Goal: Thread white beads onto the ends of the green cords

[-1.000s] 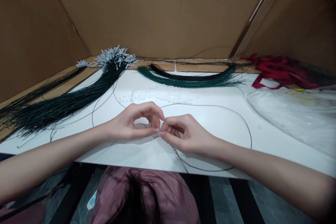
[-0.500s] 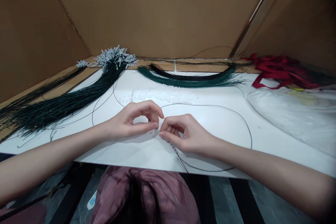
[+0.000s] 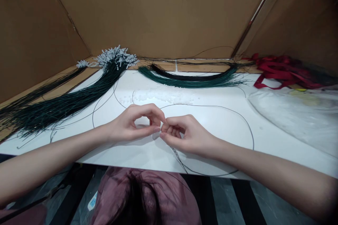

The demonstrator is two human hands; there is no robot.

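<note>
My left hand (image 3: pixel 132 124) and my right hand (image 3: pixel 186 133) meet fingertip to fingertip over the white board (image 3: pixel 148 154), near its front edge. Both are pinched shut. A thin dark wire (image 3: pixel 237 114) loops out to the right and comes back under my right hand, whose fingers grip its beaded end. My left thumb and forefinger pinch something tiny at the wire's tip, likely a clear bead; it is too small to be sure. Loose clear beads (image 3: pixel 161 95) lie scattered just beyond my hands.
A big bundle of dark green wires with white beaded tips (image 3: pixel 79 91) fans across the left. A second green and black bundle (image 3: pixel 190 79) lies at the back. Red ribbons (image 3: pixel 282 70) and a clear plastic bag (image 3: pixel 295 112) sit on the right. Cardboard walls enclose the board.
Half a second ago the hands were slightly apart, with a short beaded stretch of wire showing between them. Now the fingertips have closed together again and that stretch is hidden.
</note>
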